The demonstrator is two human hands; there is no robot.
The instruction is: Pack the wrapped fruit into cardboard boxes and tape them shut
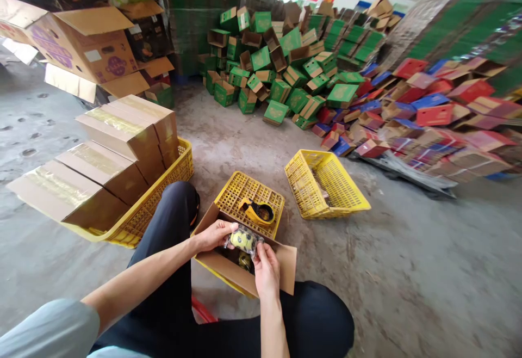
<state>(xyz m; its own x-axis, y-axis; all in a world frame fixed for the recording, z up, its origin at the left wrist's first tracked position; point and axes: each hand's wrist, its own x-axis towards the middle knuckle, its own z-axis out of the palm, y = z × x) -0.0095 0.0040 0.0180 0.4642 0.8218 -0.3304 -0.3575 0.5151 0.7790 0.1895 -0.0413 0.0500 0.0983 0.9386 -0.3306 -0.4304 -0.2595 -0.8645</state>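
Both hands hold a small yellow-and-black item [243, 240] in clear plastic wrap, rounded like a toy car, though its exact kind is unclear. My left hand [215, 234] pinches the wrap at its left end, and my right hand [266, 271] grips the right end. Just beneath is an open cardboard box [228, 268] with its flaps spread. Inside it lies another dark-and-yellow wrapped item [245, 261], partly hidden. The box rests on a yellow crate [228, 184] with a lattice top. A yellow tape dispenser [256, 211] lies on that crate beyond the box.
Taped cardboard boxes [98, 165] fill a long yellow basket [130, 230] at my left. A tilted yellow crate [302, 184] stands on the floor at right. Green cartons [281, 88] and red and blue cartons [436, 116] lie heaped behind. Larger boxes [93, 48] are stacked back left.
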